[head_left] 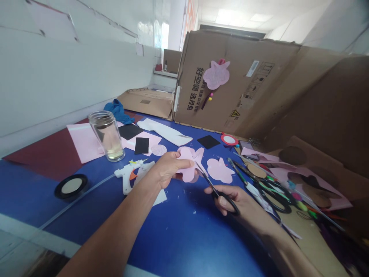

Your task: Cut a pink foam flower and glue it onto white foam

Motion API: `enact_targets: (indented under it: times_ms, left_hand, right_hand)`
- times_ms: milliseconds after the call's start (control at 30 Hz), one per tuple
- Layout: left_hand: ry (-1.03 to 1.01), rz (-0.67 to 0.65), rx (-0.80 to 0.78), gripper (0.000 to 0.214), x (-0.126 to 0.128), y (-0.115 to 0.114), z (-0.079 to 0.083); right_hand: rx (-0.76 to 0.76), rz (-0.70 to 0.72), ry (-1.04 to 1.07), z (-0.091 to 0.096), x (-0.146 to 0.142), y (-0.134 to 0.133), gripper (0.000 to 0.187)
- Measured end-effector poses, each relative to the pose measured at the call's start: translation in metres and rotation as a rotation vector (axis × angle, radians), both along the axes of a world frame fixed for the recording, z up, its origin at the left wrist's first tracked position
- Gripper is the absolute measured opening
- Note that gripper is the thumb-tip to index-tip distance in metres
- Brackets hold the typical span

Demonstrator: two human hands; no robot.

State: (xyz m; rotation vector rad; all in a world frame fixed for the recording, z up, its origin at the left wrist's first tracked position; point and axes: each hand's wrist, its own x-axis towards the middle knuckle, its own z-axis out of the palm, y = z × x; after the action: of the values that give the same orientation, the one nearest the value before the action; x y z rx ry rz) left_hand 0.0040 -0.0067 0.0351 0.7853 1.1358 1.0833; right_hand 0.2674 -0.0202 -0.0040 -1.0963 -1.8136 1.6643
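My left hand (170,169) pinches a pink paper cut-out (187,175) with a wavy, flower-like outline, thumb on top. In my right hand (230,198) is a pair of black-handled scissors (215,188), my fingers through the loops. The blades meet the right edge of the pink paper, beside a pointed flap. Just right of it, a second pink cut-out (220,170) of similar shape lies flat on the blue table (178,231). Small paper scraps are scattered below my hands.
Left of my arm are a white glue gun (127,177), a glass jar (108,136) of pale liquid and a black round roll (71,186). Tools and craft bits crowd the right, including large scissors (271,196). Behind stands a cardboard sheet (245,88) bearing a pink cut-out (216,75).
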Motion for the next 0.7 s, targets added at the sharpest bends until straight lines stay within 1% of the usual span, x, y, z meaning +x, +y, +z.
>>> enact_targets:
  times_ms: [100, 300, 433, 700]
  left_hand:
    - [-0.013, 0.011, -0.001, 0.026, 0.0, 0.001, -0.002]
    - [-0.024, 0.047, -0.027, 0.025, 0.005, -0.003, 0.004]
    - [-0.045, 0.021, -0.017, 0.023, 0.009, -0.006, 0.004]
    - [-0.058, 0.024, -0.009, 0.02, 0.013, -0.006, 0.002]
  right_hand:
    - [0.015, -0.003, -0.004, 0.0, -0.001, 0.001, 0.069]
    - [0.006, -0.007, 0.017, -0.005, 0.0, 0.002, 0.069]
    - [0.008, -0.013, 0.034, -0.006, 0.0, 0.001, 0.068]
    - [0.019, -0.035, 0.019, -0.006, 0.0, 0.001, 0.069]
